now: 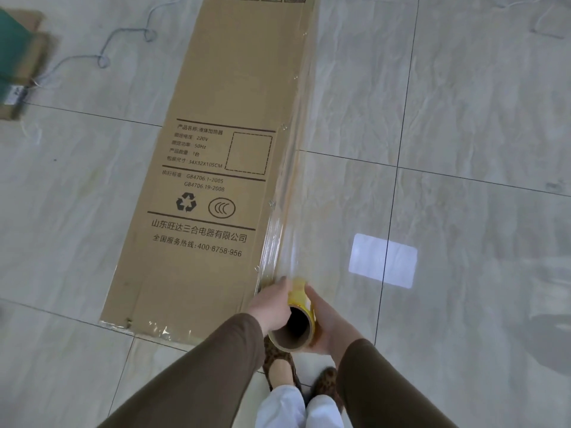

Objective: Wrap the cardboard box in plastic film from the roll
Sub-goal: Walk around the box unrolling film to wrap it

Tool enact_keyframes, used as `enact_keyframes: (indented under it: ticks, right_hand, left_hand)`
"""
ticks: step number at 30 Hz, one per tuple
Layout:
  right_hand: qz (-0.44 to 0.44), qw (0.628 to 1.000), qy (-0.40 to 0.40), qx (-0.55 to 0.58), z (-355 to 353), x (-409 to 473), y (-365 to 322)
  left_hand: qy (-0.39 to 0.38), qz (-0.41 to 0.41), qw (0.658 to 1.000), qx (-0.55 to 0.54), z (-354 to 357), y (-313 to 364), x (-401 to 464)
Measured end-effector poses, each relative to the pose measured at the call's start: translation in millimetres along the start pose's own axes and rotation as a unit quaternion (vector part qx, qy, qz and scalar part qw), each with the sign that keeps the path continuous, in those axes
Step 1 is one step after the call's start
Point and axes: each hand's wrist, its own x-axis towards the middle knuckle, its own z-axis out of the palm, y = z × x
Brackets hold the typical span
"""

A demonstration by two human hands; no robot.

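1. Box (213, 156): long cardboard carton lying flat on the floor (463, 118), running from near the feet to the top edge of view. Top face has black print, a recycling mark and a dashed square.
2. Film (293, 180): clear sheet along the box's right long edge, wrinkled near the close corner; some film also shows on the near end. Most of the top face looks bare.
3. Roll (295, 322): cardboard tube w/ yellow wrap, open end toward the camera, just beside the box's near right corner, its far part blurred.
4. Left hand (272, 299): fingers curled round the roll's left side, next to the box corner. Right hand (324, 322): cupped round the roll's right side and underneath. Both have hold of the roll; brown sleeves on both arms.
5. Below the roll: 2 leopard-print shoes (279, 362) and white trouser legs.
6. Around: thin cable (102, 57) looping on the floor left of the box; blurred green-and-cardboard packs (18, 54) at far left, well apart from the box.
7. Floor: glossy pale marbled tiles w/ dark grout lines; bright rectangular reflection (383, 261) right of the roll.
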Motion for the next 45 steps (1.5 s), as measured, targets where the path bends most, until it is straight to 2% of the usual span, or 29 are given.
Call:
enact_keyframes:
  ticks: [2,4,6,7,10,14,17,20,22,24,26,30,33,39,41,43,45]
  right_hand:
    - [0.008,1.000,-0.028,0.009,1.7,2.9,9.0]
    - [-0.009,0.999,-0.012,0.048,3.1,8.2,19.1]
    - [-0.021,0.994,0.009,0.105,4.9,11.5,28.4]
    - [-0.020,0.990,0.016,0.139,4.4,12.9,34.2]
    - [-0.006,0.982,0.026,0.187,-1.2,15.8,59.0]
    - [-0.015,0.988,0.024,0.154,-13.5,19.2,90.8]
    - [-0.038,0.990,0.061,0.117,-18.0,23.6,99.9]
    - [-0.077,0.991,0.100,-0.043,-14.1,23.1,101.5]
    - [-0.078,0.986,0.093,-0.110,-5.2,16.9,110.5]
    - [-0.092,0.987,0.081,-0.108,-1.3,18.0,126.2]
    - [-0.111,0.989,0.079,-0.052,-3.4,27.9,141.6]
    - [-0.050,0.995,0.076,0.041,-9.5,42.5,172.7]
    - [-0.013,0.992,0.055,0.114,-9.9,49.9,197.1]
    - [-0.009,0.995,0.024,0.094,3.3,55.9,225.4]
    - [-0.018,0.997,0.052,0.055,1.4,57.8,226.5]
    - [-0.063,0.994,0.093,0.010,6.9,53.9,222.9]
    - [-0.090,0.990,0.101,-0.032,16.3,49.0,221.4]
  left_hand:
    - [-0.009,0.018,0.999,-0.051,4.2,-2.6,-7.0]
    - [0.030,0.012,0.990,-0.138,12.1,-5.4,-16.4]
    - [0.092,-0.042,0.966,-0.237,28.3,-12.1,-28.6]
    - [0.100,-0.078,0.954,-0.272,37.9,-15.3,-35.2]
    - [0.065,-0.148,0.941,-0.296,68.0,-28.1,-53.7]
    - [0.062,-0.112,0.963,-0.238,74.1,-45.3,-67.1]
    - [0.043,-0.054,0.990,-0.123,73.7,-53.5,-72.1]
    - [0.043,-0.017,0.999,0.016,78.5,-54.0,-79.5]
    - [0.043,-0.004,0.995,0.084,83.0,-55.2,-85.5]
    - [0.040,-0.001,0.996,0.082,86.3,-62.7,-91.5]
    - [0.030,-0.017,0.999,0.009,85.4,-72.8,-96.1]
    - [0.029,-0.047,0.988,-0.146,90.5,-97.6,-110.9]
    - [0.023,-0.100,0.977,-0.188,102.0,-121.1,-123.5]
    - [0.010,-0.110,0.991,-0.082,103.7,-138.8,-140.5]
    - [0.002,-0.074,0.997,-0.016,95.4,-145.9,-139.8]
    - [0.000,-0.029,0.997,0.067,90.0,-155.2,-139.5]
    - [-0.012,-0.013,0.992,0.124,92.6,-161.1,-142.1]
